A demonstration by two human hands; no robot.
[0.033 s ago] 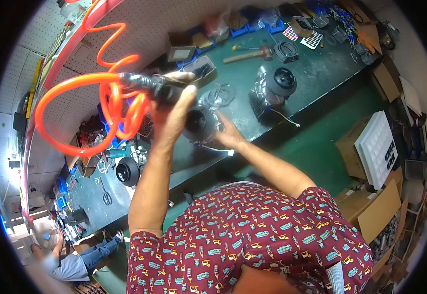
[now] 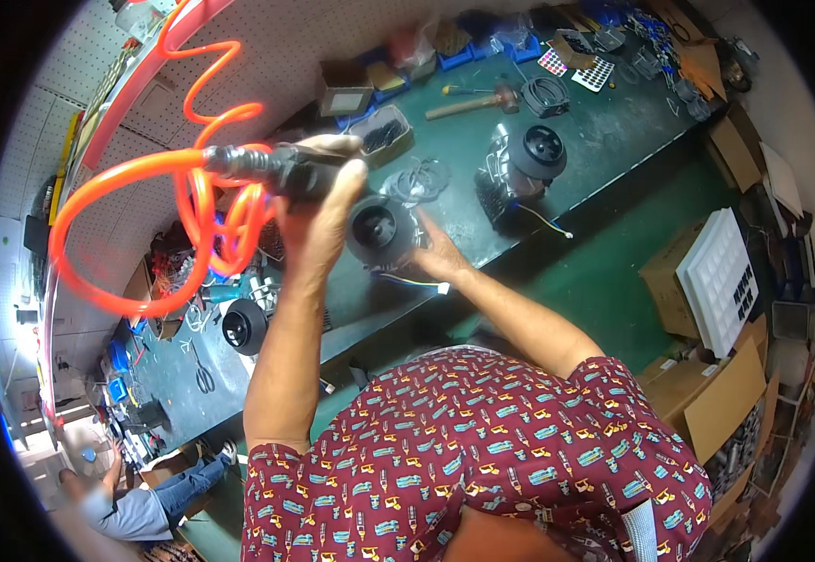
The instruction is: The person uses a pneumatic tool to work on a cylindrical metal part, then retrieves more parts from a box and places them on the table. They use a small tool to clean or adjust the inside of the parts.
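Note:
My left hand (image 2: 321,225) is closed around a black air tool (image 2: 306,174), raised above the bench. A metal coupling joins the tool to an orange coiled air hose (image 2: 131,305), which loops out to the left. Below and just right of the tool stands a fan motor unit (image 2: 374,229) with a round black impeller facing up. My right hand (image 2: 441,257) grips the right side of this unit, its fingertips partly hidden. Thin wires with a white connector (image 2: 442,288) stick out from the unit toward the bench's near edge. The tool's working end is hidden by my left hand.
Similar fan units stand to the right (image 2: 542,153) and left (image 2: 244,326) on the green bench (image 2: 604,140). Behind lie a hammer (image 2: 473,105), coiled grey cable (image 2: 546,96) and a box of black parts (image 2: 381,133). Cartons and white trays (image 2: 724,281) stand right; another person (image 2: 136,506) sits lower left.
The air tool and my left hand have shifted slightly left, uncovering more of the black impeller. The hose loop has swung left and a little down. My right hand stays on the unit.

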